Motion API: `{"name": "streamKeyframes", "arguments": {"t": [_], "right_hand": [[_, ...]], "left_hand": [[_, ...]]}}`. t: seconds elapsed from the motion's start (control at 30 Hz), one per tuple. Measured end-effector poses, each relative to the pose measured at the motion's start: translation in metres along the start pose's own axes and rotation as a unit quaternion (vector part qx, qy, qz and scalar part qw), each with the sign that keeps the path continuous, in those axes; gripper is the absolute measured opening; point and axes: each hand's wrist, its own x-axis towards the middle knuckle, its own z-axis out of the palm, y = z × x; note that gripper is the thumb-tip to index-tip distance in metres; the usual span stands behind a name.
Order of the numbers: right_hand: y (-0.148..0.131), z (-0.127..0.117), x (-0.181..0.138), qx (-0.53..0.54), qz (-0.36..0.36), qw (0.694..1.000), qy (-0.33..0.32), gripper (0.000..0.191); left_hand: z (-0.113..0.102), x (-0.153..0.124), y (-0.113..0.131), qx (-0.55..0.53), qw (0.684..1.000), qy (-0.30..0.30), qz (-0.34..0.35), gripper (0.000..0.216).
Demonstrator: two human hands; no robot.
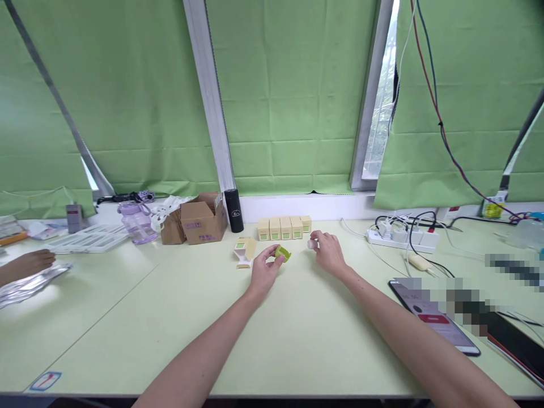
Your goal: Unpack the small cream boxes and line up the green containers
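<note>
My left hand [265,270] pinches a small lime-green plastic piece [283,254] with a hollow, cup-like shape, held just above the table. To its right, my right hand [328,251] has its fingers closed on a small whitish piece [313,244], too small to name. The two pieces are apart. Just left of my left hand lies an opened small cardboard box [245,251] with its flaps out. Behind my hands stands a row of several small tan boxes [280,228] with green labels.
Along the back are a black bottle [233,211], a brown carton [204,220] and a purple water bottle [136,223]. At right lie a power strip [402,238] with cables and a phone [433,317]. Another person's hand [29,265] is at far left, near silvery bags [34,283].
</note>
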Motion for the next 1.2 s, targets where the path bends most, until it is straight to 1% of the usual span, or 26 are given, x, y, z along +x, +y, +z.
{"name": "streamKeyframes", "arguments": {"t": [0.17, 0.37, 0.5, 0.63, 0.73, 0.8, 0.87, 0.93, 1.03, 1.13, 1.2], "right_hand": [[0.003, 0.014, 0.001, -0.033, -0.003, 0.999, -0.014, 0.050], [0.007, 0.023, -0.006, -0.056, -0.001, 0.998, -0.028, 0.053], [0.007, 0.024, -0.009, -0.057, 0.000, 0.998, -0.016, 0.054], [0.004, 0.019, -0.011, -0.053, -0.001, 0.999, 0.005, 0.054], [-0.007, 0.013, -0.015, -0.040, -0.011, 0.998, 0.039, 0.044], [-0.019, 0.007, -0.020, -0.011, -0.044, 0.997, 0.061, 0.031], [-0.036, 0.003, -0.026, 0.023, -0.085, 0.995, 0.046, 0.023], [-0.055, -0.001, -0.034, 0.063, -0.098, 0.993, 0.022, 0.022], [-0.077, -0.003, -0.046, 0.123, -0.053, 0.991, 0.005, 0.012], [-0.086, -0.001, -0.056, 0.175, 0.006, 0.984, 0.017, 0.021], [-0.086, 0.001, -0.060, 0.206, 0.022, 0.978, 0.021, 0.029]], "left_hand": [[0.000, -0.001, 0.002, 0.000, 1.000, 0.000, -0.002, 0.056], [0.000, 0.000, 0.000, -0.006, 1.000, 0.005, 0.001, 0.056], [0.000, 0.001, -0.002, -0.014, 1.000, 0.007, -0.003, 0.055], [0.000, 0.002, -0.003, -0.023, 1.000, 0.002, -0.003, 0.055], [0.000, 0.003, -0.002, -0.034, 0.999, -0.003, 0.001, 0.055], [0.000, 0.003, 0.000, -0.042, 0.999, -0.005, 0.003, 0.054], [0.000, 0.002, 0.002, -0.051, 0.999, -0.008, 0.002, 0.054], [0.000, 0.000, 0.004, -0.060, 0.998, -0.013, 0.001, 0.054], [0.000, -0.001, 0.007, -0.069, 0.997, -0.026, 0.004, 0.052], [0.000, -0.003, 0.010, -0.076, 0.997, -0.033, 0.003, 0.051], [0.000, -0.004, 0.012, -0.078, 0.996, -0.037, -0.001, 0.051]]}}
